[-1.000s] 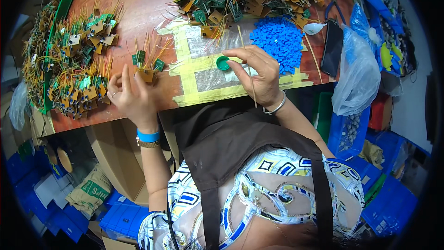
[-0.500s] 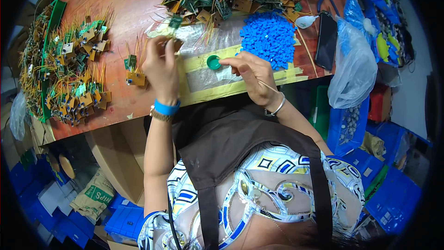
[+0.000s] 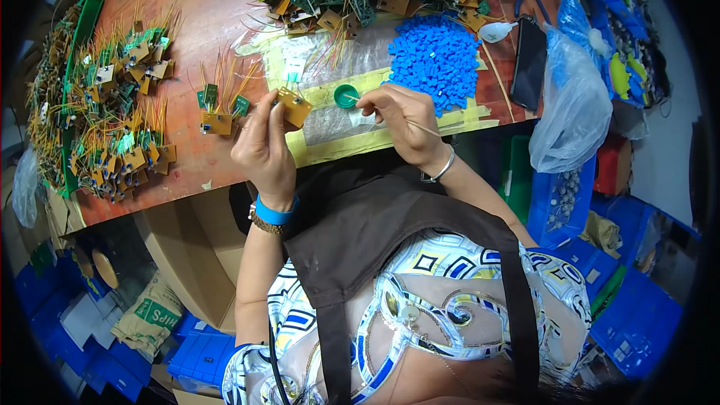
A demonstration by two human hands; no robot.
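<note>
Tan circuit board (image 3: 293, 107), green cap (image 3: 346, 95), blue parts heap (image 3: 435, 60), blue wristband (image 3: 274, 214).

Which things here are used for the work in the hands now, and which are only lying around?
In use: small circuit board in the left hand; thin stick in the right hand; green cap; blue parts pile.

Lying about: black phone, clear plastic bag, cardboard box.

The left hand (image 3: 264, 146) has come back from the far pile and now holds 1 small brown circuit board (image 3: 292, 107) up near the right hand (image 3: 397, 116), whose thin stick (image 3: 420, 127) tip has left the green cap (image 3: 346, 95).
</note>
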